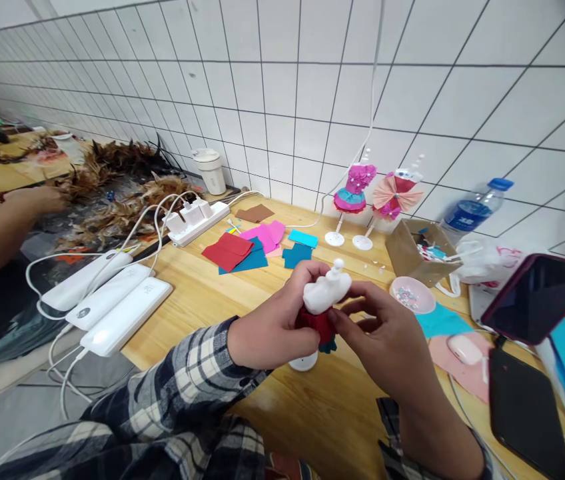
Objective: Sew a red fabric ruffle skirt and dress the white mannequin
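Observation:
A miniature white dress form (327, 291) stands tilted in front of me, its round white base (304, 361) low over the table. Red paper (321, 325) wraps its waist, and a bit of dark teal paper (329, 347) shows below. My left hand (280, 327) is closed around the form from the left, its thumb across the red paper. From the right, my right hand (387, 337) presses thumb and fingertips at the edge of that paper. The fingers partly hide the wrapped part.
Coloured paper pieces (227, 252) lie ahead. Two dressed forms, one pink-purple (361, 183) and one peach-bowed (396, 195), stand by the wall. Right are a cardboard box (415, 257), bead dish (412, 295) and phone (530, 407); left, power banks (125, 317) and a co-worker's arm (7, 220).

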`<state>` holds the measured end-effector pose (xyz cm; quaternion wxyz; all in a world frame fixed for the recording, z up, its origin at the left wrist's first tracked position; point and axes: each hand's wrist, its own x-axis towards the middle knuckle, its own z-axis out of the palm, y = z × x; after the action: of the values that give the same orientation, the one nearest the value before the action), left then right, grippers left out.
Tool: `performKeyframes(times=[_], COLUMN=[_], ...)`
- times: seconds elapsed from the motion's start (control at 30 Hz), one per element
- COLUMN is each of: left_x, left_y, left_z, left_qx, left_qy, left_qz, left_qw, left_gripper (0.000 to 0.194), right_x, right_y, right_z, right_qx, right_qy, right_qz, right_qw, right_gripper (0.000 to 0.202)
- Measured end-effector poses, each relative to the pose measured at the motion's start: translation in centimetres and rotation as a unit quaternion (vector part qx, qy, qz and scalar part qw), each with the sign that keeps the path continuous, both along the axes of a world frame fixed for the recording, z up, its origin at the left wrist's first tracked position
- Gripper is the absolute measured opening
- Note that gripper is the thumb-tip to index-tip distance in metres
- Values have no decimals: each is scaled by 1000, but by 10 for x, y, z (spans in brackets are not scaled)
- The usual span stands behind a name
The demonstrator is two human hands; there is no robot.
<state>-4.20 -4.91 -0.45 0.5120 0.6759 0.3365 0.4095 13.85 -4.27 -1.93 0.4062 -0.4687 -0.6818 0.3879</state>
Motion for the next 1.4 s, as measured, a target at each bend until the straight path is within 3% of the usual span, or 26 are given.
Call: performKeyframes(times=[0.1, 0.27, 0.4, 0.47, 0.6, 0.73, 1.0, 1.07, 1.27, 1.4], left_x=[0, -1, -10, -16, -24, -22, -13, -17, -20, -11], left_y=[1, 3, 2, -1, -9, -13, -16, -16, -18, -18], left_z=[2, 8, 5, 3, -2, -3, 2, 3, 5, 3], left_qx=[54, 115, 145, 141, 81, 59, 237, 243, 232, 233], left_qy=[52, 155, 183, 170, 164, 210, 222, 220, 224, 279], left_qz=[38, 100, 119, 145, 198, 244, 213, 210, 256, 271], left_qw=[996, 976, 965, 965, 963, 945, 921, 921, 911, 891], left_gripper=[58, 58, 66, 57, 20, 10, 4, 2, 31, 21], right_x=[1, 2, 1, 1, 0, -1, -1, 0, -3, -4], right_y=[4, 8, 8, 8, 9, 7, 4, 5, 4, 3], right_z=[-4, -9, -9, -10, -11, -13, -11, -11, -10, -10], right_qx=[21, 59, 98, 107, 99, 97, 117, 113, 118, 115], right_qy=[-16, -23, -41, -49, -61, -63, -74, -75, -63, -50], right_qz=[16, 23, 36, 22, 5, 7, 6, 8, 8, 14], right_qw=[1000, 998, 994, 993, 993, 993, 990, 991, 991, 992], right_gripper=[37, 25, 22, 16, 13, 14, 14, 13, 13, 15])
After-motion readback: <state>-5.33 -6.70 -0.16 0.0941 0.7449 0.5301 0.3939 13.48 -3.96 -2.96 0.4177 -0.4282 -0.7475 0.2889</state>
